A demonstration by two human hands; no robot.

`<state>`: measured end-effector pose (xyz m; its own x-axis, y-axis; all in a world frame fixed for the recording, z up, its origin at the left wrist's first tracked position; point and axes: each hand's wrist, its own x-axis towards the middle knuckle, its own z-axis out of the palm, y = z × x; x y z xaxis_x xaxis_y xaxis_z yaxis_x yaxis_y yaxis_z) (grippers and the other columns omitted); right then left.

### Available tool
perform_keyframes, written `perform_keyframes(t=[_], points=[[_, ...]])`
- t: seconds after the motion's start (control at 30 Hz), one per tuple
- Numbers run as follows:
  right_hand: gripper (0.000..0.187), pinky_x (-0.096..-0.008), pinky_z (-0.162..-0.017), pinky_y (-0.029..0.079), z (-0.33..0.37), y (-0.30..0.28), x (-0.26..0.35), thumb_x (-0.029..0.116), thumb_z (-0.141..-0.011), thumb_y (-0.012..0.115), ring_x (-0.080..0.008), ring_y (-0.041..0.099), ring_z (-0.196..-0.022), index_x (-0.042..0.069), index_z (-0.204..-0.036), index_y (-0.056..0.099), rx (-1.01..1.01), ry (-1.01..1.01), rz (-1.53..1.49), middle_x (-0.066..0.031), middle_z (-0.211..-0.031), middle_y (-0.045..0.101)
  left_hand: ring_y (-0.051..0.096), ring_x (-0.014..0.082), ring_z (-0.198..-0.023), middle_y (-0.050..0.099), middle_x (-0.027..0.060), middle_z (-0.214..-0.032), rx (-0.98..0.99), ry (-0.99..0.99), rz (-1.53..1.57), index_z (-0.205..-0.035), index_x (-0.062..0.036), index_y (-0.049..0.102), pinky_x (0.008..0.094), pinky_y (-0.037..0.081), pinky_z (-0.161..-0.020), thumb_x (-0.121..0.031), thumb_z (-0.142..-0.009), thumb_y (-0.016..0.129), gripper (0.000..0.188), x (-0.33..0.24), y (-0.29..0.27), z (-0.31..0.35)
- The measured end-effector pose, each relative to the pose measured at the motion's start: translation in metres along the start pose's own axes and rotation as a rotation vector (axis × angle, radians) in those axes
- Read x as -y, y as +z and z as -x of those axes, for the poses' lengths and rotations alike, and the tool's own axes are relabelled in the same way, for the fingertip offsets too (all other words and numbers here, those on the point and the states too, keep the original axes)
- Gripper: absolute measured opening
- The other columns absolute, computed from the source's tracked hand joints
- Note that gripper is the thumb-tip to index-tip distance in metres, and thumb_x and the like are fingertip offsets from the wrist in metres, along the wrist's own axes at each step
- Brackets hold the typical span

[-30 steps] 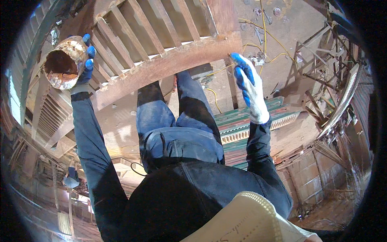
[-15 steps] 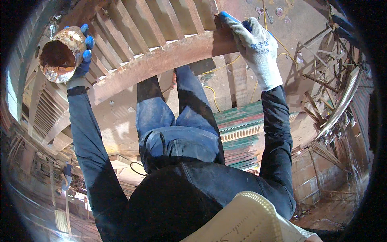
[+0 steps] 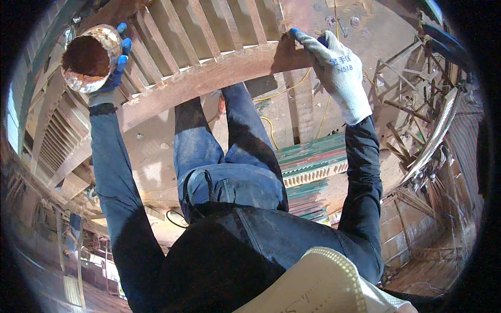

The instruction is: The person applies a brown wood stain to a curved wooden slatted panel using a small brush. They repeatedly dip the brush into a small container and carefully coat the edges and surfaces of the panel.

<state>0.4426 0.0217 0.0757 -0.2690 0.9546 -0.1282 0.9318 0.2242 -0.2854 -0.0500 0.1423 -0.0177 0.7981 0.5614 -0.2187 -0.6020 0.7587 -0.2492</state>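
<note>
My left hand [image 3: 119, 65], in a blue-coated glove, grips a rusty can [image 3: 107, 49] by its far side. Whitish crust covers the can's outside, and its reddish-brown inside faces me. My right hand [image 3: 336, 70] wears a pale knitted glove with blue fingertips. Its fingers are closed together at the upper side of a brown curved beam [image 3: 209, 75], by the dark end of a slatted frame. Whatever they hold is too small and dim to make out. Slats [image 3: 195, 26] run away from the beam on its far side.
Yellow cable [image 3: 271, 130] lies along the floor beyond my legs. Green and reddish strips [image 3: 313, 156] are stacked beside my right arm. Metal frames [image 3: 417, 88] stand in a tangle at the right. Another slatted section [image 3: 57, 130] lies at the left.
The can and my left hand have shifted slightly right and up in view. My right hand has moved slightly right and down, its fingers still closed at the beam.
</note>
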Motion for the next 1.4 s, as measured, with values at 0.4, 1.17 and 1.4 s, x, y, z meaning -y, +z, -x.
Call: perform_keyframes(t=[0.4, 1.17, 1.4], points=[[0.049, -0.0399, -0.062, 0.053, -0.001, -0.015, 0.008, 0.010, -0.090, 0.058, -0.0283, 0.064, -0.071, 0.037, -0.130, 0.063, 0.035, 0.027, 0.160, -0.0080, -0.081, 0.054, 0.039, 0.0444, -0.140, 0.028, 0.0173, -0.161, 0.149, 0.125, -0.254, -0.156, -0.0097, 0.028, 0.0617, 0.041, -0.109, -0.069, -0.088, 0.047, 0.092, 0.006, -0.013, -0.007], [0.021, -0.0203, -0.059, 0.039, 0.008, -0.093, 0.330, 0.019, -0.101, 0.059, -0.0044, 0.048, -0.067, 0.003, -0.113, 0.063, 0.353, 0.132, -1.347, 0.0028, -0.084, 0.056, 0.050, 0.0307, -0.132, 0.056, 0.0107, -0.141, -0.596, 0.844, -0.759, -0.142, -0.0199, 0.050, 0.0561, 0.040, -0.109, -0.070, -0.083, 0.061, 0.078, 0.229, 0.025, 0.190], [0.019, -0.0378, -0.075, 0.053, 0.004, -0.086, 0.454, 0.017, -0.090, 0.068, -0.0301, 0.067, -0.087, 0.007, -0.106, 0.067, -0.035, -0.298, -0.606, -0.0127, -0.098, 0.067, 0.041, 0.0401, -0.139, 0.041, 0.0148, -0.154, -0.269, 0.681, -0.249, -0.148, -0.0180, 0.043, 0.0673, 0.035, -0.111, -0.067, -0.094, 0.044, 0.073, 0.185, 0.027, 0.270]])
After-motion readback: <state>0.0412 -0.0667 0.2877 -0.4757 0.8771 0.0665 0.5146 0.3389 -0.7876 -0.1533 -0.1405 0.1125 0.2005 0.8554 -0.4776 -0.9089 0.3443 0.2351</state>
